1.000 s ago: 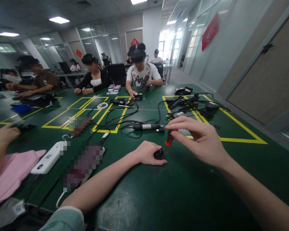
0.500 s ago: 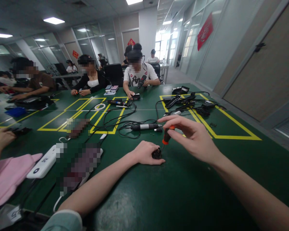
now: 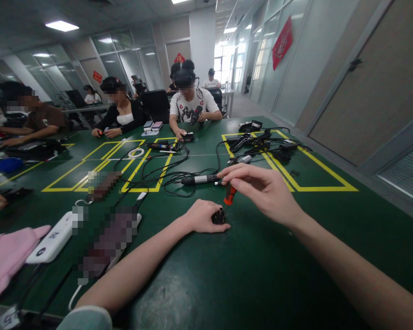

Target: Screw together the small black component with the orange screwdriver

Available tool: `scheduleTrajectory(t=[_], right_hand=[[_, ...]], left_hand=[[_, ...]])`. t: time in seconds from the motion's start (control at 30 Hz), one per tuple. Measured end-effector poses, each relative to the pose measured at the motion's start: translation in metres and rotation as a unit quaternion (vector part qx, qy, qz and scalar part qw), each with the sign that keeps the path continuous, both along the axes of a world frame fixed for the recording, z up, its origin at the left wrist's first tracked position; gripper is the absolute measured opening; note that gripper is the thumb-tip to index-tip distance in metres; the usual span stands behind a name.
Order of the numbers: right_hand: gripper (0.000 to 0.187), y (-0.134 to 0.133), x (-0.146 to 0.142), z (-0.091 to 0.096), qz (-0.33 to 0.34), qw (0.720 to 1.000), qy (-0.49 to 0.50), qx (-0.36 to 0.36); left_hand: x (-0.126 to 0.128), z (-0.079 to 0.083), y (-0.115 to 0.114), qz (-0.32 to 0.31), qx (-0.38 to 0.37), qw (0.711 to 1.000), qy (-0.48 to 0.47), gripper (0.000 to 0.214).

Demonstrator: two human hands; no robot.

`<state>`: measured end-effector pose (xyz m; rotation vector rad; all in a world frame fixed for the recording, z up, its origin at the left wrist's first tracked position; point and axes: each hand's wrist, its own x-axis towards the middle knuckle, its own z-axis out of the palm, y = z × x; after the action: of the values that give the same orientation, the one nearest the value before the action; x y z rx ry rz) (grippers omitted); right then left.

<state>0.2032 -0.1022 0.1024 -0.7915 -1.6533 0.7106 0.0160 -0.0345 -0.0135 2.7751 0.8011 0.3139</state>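
On the green tabletop [image 3: 258, 270], my left hand [image 3: 203, 215] is closed round a small black part [image 3: 219, 217] with a short round post on top. My right hand [image 3: 261, 188] grips a screwdriver [image 3: 230, 197] with a black and orange handle, fingers curled over its upper end. The screwdriver stands nearly upright, and its thin shaft comes down at the right side of the black part. Whether the tip sits in a screw is too small to tell. Just behind lies a grey and black pen-shaped electric tool [image 3: 201, 179] with a coiled black cable, partly hidden by my right hand.
Black tools and cables [image 3: 261, 142] lie at the back right, beside small loose screws [image 3: 295, 173]. A white power strip [image 3: 53, 238] and pink cloth [image 3: 12, 261] are at left. Across the table a person [image 3: 192, 105] handles a black device; others sit further left.
The view has turned slightly to the right. My right hand's fingers have shifted over the top of the screwdriver handle, covering more of it. My left hand still holds the black part.
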Motion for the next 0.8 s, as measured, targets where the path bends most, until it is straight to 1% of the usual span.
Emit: scheduleTrajectory(t=[0.13, 0.2, 0.3, 0.37, 0.47, 0.53, 0.6, 0.8], right_hand=[[0.008, 0.0012, -0.0006, -0.0013, -0.016, 0.999, -0.002, 0.043], [0.009, 0.0004, -0.0004, -0.0018, -0.022, 0.999, -0.003, 0.025], [0.018, -0.0015, -0.0004, -0.0014, 0.000, 1.000, 0.001, -0.024], [0.022, -0.0020, -0.0010, -0.0007, 0.010, 1.000, -0.003, -0.029], [0.021, -0.0012, -0.0019, -0.0004, 0.001, 1.000, -0.004, 0.009], [0.016, -0.0002, -0.0018, -0.0011, -0.011, 0.999, -0.003, 0.038], [0.011, 0.0005, -0.0011, -0.0021, -0.023, 0.999, -0.010, 0.046], [0.017, 0.0002, -0.0006, -0.0034, -0.026, 1.000, -0.013, -0.011]], left_hand=[[-0.0003, -0.0003, 0.0001, -0.003, 0.004, 1.000, 0.002, 0.043], [-0.0003, -0.0006, 0.0001, -0.003, 0.004, 1.000, 0.001, 0.044], [-0.0002, -0.0004, -0.0001, -0.005, 0.004, 1.000, -0.001, 0.044], [0.0000, 0.0002, -0.0002, -0.005, 0.005, 1.000, -0.001, 0.044], [0.0002, 0.0014, -0.0003, -0.004, 0.002, 1.000, -0.001, 0.046], [0.0002, 0.0017, -0.0003, -0.002, 0.002, 1.000, -0.001, 0.048], [-0.0001, 0.0013, -0.0002, -0.001, 0.005, 1.000, -0.002, 0.049], [-0.0007, -0.0007, -0.0001, 0.000, 0.009, 1.000, -0.007, 0.048]])
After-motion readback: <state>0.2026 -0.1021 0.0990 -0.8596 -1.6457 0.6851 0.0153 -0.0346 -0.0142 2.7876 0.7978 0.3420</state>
